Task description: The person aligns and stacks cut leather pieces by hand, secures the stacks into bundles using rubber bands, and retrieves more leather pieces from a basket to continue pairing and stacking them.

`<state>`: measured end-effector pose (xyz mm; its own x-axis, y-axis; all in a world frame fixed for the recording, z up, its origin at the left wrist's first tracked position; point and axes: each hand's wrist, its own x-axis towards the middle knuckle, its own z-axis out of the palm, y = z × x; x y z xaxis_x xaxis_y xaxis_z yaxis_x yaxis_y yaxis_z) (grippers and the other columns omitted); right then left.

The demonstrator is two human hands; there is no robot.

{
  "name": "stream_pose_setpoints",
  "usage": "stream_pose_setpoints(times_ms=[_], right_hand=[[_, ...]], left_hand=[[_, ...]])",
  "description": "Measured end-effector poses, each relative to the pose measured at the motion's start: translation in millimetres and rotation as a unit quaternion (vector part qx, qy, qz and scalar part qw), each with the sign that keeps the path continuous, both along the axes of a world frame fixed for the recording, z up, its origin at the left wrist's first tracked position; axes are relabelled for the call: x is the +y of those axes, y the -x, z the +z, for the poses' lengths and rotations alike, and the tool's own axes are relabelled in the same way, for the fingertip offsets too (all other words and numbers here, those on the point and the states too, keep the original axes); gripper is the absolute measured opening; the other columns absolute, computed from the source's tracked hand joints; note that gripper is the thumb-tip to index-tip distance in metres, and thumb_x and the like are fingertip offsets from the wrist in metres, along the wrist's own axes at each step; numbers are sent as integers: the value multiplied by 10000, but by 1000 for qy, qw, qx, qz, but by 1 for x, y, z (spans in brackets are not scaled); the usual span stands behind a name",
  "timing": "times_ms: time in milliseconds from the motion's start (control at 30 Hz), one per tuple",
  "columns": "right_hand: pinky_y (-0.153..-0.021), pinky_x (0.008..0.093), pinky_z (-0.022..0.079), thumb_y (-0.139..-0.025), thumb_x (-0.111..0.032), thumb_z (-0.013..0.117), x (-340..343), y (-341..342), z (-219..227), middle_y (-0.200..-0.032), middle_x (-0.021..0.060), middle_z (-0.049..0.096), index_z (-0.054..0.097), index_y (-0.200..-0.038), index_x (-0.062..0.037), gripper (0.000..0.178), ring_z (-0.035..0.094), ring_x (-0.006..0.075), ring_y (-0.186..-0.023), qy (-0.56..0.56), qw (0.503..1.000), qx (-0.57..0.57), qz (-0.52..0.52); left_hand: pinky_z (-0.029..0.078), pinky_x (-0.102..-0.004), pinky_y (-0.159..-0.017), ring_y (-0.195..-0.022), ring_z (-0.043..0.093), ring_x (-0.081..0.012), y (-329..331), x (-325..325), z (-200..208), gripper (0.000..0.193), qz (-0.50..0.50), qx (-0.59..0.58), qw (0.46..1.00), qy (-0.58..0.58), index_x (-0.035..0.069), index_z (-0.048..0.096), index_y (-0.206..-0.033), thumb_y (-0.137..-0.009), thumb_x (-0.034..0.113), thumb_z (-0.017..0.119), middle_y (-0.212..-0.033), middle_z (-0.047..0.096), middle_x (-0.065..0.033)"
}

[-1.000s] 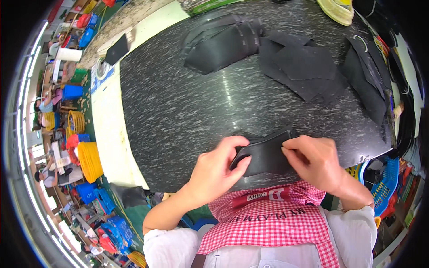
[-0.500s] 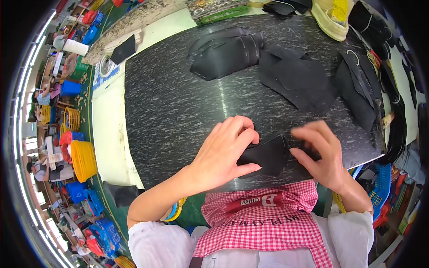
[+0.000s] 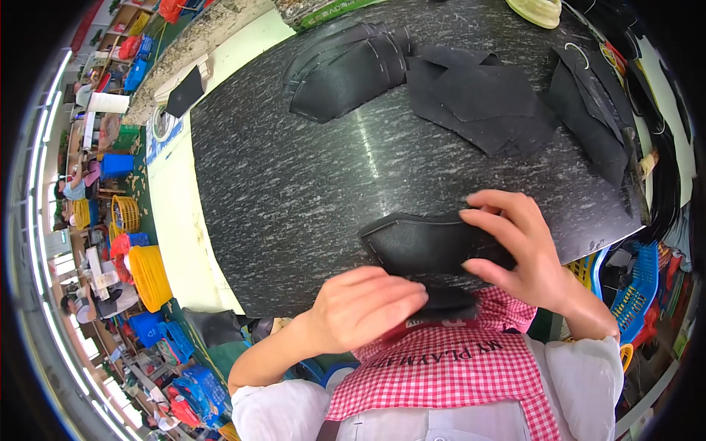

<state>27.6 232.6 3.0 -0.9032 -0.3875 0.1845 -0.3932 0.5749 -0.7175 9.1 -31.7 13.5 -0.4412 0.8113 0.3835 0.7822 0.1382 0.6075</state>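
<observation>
A black leather-like piece with pale stitching along its edge [image 3: 419, 242] lies near the front edge of the dark board. My right hand [image 3: 526, 246] is curled round its right end, fingertips at the upper edge and thumb at the lower side. My left hand [image 3: 364, 305] is low at the board's front edge, its fingers pressed together. Against those fingertips is a second dark piece [image 3: 450, 301], smeared by motion and partly covered by the hand. My left thumb is hidden.
Stitched black pieces [image 3: 349, 73] overlap at the far middle, with plain black pieces [image 3: 478, 103] beside them. More black pieces [image 3: 592, 110] lie to the right. A blue basket [image 3: 636, 290] stands below the board's right edge. Yellow tubs [image 3: 149, 278] and people are off left.
My left hand has moved down toward the front edge, with a dark piece at its fingertips. The stitched piece is now more exposed, and my right hand has come onto its right end.
</observation>
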Motion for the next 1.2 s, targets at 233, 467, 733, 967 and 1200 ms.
stream_pose_setpoints(times_ms=[233, 467, 733, 967, 1200], right_hand=[[-863, 414, 424, -677, -120, 764, -5, -1, -7, -1156, 109, 556, 596, -1013, -62, 380, 544, 295, -1041, 8, 999, 42, 18], [-927, 481, 425, -691, -47, 699, -10, -6, -8, -1123, 110, 580, 588, -954, -73, 286, 556, 312, -1095, 12, 996, 74, 53], [-850, 401, 474, -734, -31, 707, 20, 21, -1, -1138, 122, 601, 633, -1044, -47, 320, 598, 300, -1006, 34, 995, 96, -16], [-839, 383, 481, -730, -29, 708, 44, 89, -8, -1106, 85, 597, 639, -1008, -19, 286, 567, 279, -983, -103, 978, 172, -60], [-750, 331, 484, -715, -81, 761, 35, 91, -6, -999, 59, 593, 667, -987, -37, 291, 563, 231, -867, -54, 982, 165, -73]], left_hand=[[514, -361, -768, -901, 638, -217, -1, -6, 0, 327, 43, 46, 997, 44, 133, 693, -1033, -709, 150, 648, -1080, 662, -114], [264, -593, -1049, -1224, 448, -405, 12, 7, 6, 339, 81, 3, 990, 118, 175, 677, -986, -658, 205, 757, -1375, 462, -201], [474, -409, -891, -1067, 528, -322, 23, 17, 15, 299, 90, -174, 964, 180, 70, 628, -1011, -736, 80, 746, -1368, 418, -172], [491, -355, -816, -923, 611, -255, 59, -42, 18, 237, 320, -109, 937, 88, 61, 670, -915, -692, 58, 749, -1009, 634, -101], [311, -462, -1075, -1282, 404, -368, 100, -41, 28, 605, 410, 242, 850, 224, 59, 501, -1265, -700, 33, 717, -1365, 447, -180]])
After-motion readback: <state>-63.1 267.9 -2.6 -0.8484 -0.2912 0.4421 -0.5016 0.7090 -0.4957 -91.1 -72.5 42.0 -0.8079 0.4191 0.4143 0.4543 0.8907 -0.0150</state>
